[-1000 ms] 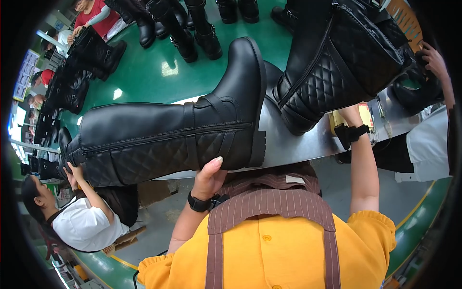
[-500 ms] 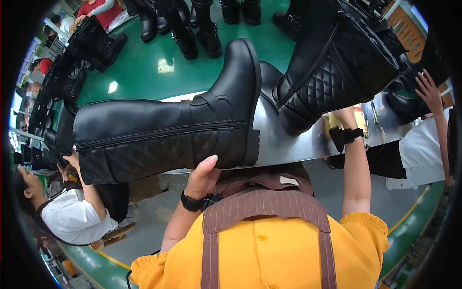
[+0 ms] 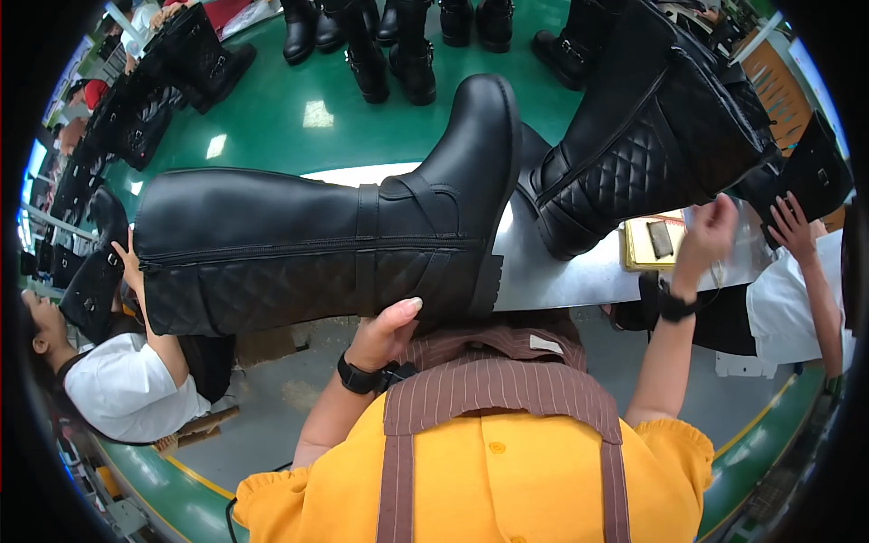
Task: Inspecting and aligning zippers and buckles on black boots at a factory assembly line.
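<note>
A tall black boot (image 3: 262, 217) lies on its side in front of me, its toe up and its zipper running lengthwise along the shaft. My left hand (image 3: 385, 335) grips it from below near the ankle, thumb on the quilted side. To the right, a second black quilted boot (image 3: 625, 154) leans over the metal tabletop (image 3: 561, 285). Just below that boot's shaft opening is my right hand (image 3: 711, 233), its fingers curled together and slightly blurred; what they hold, if anything, I cannot make out. Near it sits a yellow tray (image 3: 641, 251) bearing a small dark block (image 3: 661, 240).
Several black boots (image 3: 412, 68) stand on the green table (image 3: 272, 136) beyond. At left, a co-worker in white (image 3: 136, 389) handles a buckled boot (image 3: 90, 290). Another person's hand (image 3: 795, 226) touches a boot (image 3: 810, 172) at right.
My right hand has risen from the yellow tray, moving right and away from me, uncovering the dark block. The boot in my left hand has shifted slightly right in view.
</note>
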Tool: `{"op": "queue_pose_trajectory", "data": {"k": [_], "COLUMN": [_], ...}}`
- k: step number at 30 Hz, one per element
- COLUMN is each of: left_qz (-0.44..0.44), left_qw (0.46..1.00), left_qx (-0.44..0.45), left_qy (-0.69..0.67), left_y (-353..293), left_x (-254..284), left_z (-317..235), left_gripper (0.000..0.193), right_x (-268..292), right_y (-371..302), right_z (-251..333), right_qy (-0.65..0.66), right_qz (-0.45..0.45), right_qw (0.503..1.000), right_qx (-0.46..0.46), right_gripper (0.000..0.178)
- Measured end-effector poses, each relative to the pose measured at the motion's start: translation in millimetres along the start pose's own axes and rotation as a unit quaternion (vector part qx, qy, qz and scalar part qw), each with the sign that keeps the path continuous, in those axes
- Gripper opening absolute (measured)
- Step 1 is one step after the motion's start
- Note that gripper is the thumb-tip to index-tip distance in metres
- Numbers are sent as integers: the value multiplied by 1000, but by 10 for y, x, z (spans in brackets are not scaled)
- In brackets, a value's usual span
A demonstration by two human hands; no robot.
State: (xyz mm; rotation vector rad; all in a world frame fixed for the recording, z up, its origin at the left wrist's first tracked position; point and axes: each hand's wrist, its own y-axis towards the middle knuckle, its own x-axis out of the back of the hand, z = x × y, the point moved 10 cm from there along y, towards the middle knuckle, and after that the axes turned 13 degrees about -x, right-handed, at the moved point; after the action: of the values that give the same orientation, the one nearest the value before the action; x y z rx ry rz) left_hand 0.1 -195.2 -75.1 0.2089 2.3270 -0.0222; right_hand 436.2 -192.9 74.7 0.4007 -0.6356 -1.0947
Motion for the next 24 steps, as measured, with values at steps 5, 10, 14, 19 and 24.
{"op": "queue_pose_trajectory", "data": {"k": [5, 10, 14, 19, 24], "left_qz": [44, 80, 97, 56, -12], "left_qw": [998, 995, 993, 995, 945], "left_qx": [36, 51, 17, 32, -125], "left_qy": [2, 21, 65, 73, 302], "left_y": [-48, -126, -163, -147, 191], "left_x": [-107, -254, -295, -237, -168], "left_z": [-8, -28, -129, -112, -440], "left_gripper": [55, 58, 60, 60, 41], "right_x": [0, -534, -710, -150, 521], "right_y": [-902, -1146, -1240, -977, -178], "right_z": [1720, 1975, 1953, 2161, 1994], "right_qy": [126, 91, 80, 76, 152], "right_qz": [222, 329, 355, 103, 21], "right_qw": [939, 925, 913, 949, 964], "right_qx": [232, 166, 184, 288, 217], "right_gripper": [18, 15, 16, 28, 66]}}
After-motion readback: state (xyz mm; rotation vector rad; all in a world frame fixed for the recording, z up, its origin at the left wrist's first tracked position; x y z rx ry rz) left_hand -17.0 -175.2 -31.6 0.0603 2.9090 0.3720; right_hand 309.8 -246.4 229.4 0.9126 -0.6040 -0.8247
